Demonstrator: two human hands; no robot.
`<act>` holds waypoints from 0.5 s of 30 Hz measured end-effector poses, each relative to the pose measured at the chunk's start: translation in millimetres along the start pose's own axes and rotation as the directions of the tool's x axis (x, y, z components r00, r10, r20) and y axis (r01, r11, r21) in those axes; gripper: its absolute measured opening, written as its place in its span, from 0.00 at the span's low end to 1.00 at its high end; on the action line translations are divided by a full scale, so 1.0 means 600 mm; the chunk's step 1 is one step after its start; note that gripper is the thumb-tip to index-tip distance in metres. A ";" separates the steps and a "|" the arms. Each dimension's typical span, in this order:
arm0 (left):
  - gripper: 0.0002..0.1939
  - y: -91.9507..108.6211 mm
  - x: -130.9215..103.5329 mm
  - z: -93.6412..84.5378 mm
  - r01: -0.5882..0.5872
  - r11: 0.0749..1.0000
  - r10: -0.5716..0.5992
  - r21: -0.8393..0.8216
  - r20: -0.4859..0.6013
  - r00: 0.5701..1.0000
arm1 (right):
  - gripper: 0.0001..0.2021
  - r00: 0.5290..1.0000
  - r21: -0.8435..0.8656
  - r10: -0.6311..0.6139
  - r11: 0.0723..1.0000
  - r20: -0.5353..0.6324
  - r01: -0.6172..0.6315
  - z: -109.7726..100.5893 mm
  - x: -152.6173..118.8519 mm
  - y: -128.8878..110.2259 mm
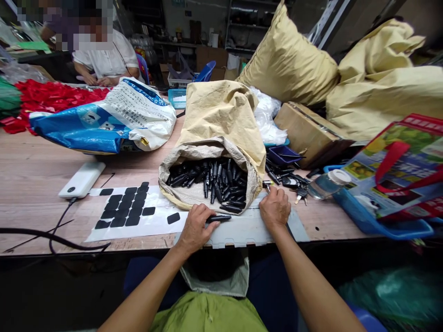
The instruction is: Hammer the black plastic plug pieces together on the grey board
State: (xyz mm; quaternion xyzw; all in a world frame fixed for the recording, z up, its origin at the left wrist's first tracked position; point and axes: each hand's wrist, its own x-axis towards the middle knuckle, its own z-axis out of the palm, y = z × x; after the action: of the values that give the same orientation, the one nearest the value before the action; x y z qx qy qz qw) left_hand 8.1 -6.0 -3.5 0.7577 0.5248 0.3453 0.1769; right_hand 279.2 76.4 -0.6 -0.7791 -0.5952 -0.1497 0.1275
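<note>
An open beige sack (221,115) lies on the table with its mouth toward me, full of black pen-like pieces (218,177). In front of its mouth my left hand (199,227) is closed on a black piece (220,218), held flat over a grey sheet (238,235). My right hand (276,207) rests at the sheet's right side, fingers curled around something small, partly metallic, that I cannot make out. Black rounded patches (126,205) lie in rows on white paper (157,228) at the left.
A white power bank (82,180) with a cable and a blue-white bag (100,120) lie left. To the right are keys (301,196), a jar (327,184), a blue tray (367,221) and a wooden box (308,131). A person (104,60) sits across the table.
</note>
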 end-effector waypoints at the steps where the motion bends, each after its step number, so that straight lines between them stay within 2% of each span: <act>1: 0.07 -0.001 0.000 0.000 0.003 1.000 -0.003 -0.004 0.002 1.000 | 0.15 1.000 0.000 -0.001 1.000 0.002 0.001 -0.001 0.000 0.000; 15: 0.08 -0.004 -0.001 0.002 0.012 0.999 -0.012 -0.033 -0.002 1.000 | 0.14 1.000 -0.009 -0.002 1.000 0.012 0.003 -0.002 -0.001 0.000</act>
State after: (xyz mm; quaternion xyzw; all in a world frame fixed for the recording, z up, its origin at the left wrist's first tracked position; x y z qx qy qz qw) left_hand 7.1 -5.3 -6.2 0.7513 0.5235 0.3536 0.1911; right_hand 278.8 75.6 0.5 -0.7799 -0.5963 -0.1478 0.1201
